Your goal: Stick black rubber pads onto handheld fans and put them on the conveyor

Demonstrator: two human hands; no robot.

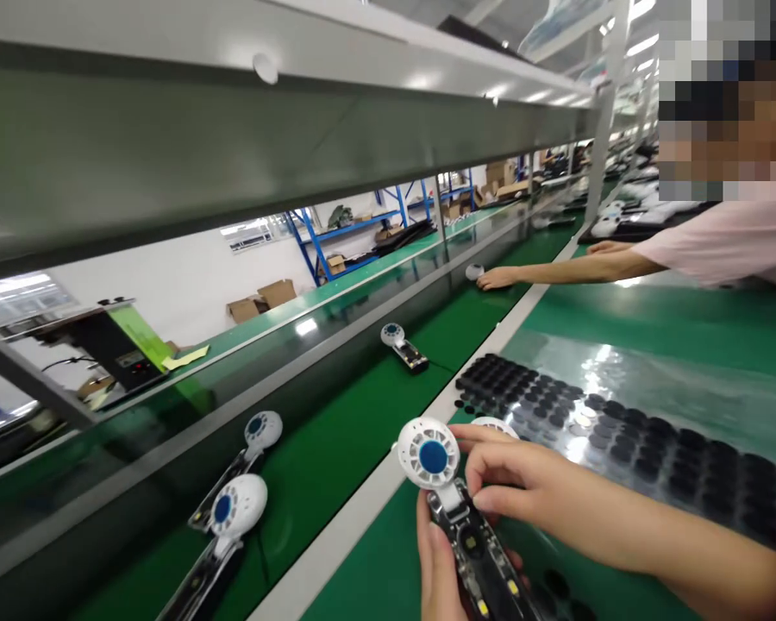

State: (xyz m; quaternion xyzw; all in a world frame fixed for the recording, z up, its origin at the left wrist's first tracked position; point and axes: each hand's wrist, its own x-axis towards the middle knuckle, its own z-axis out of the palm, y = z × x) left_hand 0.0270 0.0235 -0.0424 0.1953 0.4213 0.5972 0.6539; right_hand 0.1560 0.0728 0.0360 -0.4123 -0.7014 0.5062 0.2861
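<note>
White vented round-headed unit with blue centre and black circuit-board body [469,543] — held above green table [368,552], cradled underneath by curled left hand [436,573], pinched near the round head between fingertips of right hand [536,487] — with clear film sheet of black round pads [608,431] just beside.

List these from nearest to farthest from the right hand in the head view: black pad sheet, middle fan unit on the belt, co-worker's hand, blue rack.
From the right hand:
1. Black pad sheet, right beside it.
2. Middle fan unit, ahead left on the belt.
3. Co-worker's hand, farther ahead.
4. Blue rack, far left, beyond the belt.
</note>
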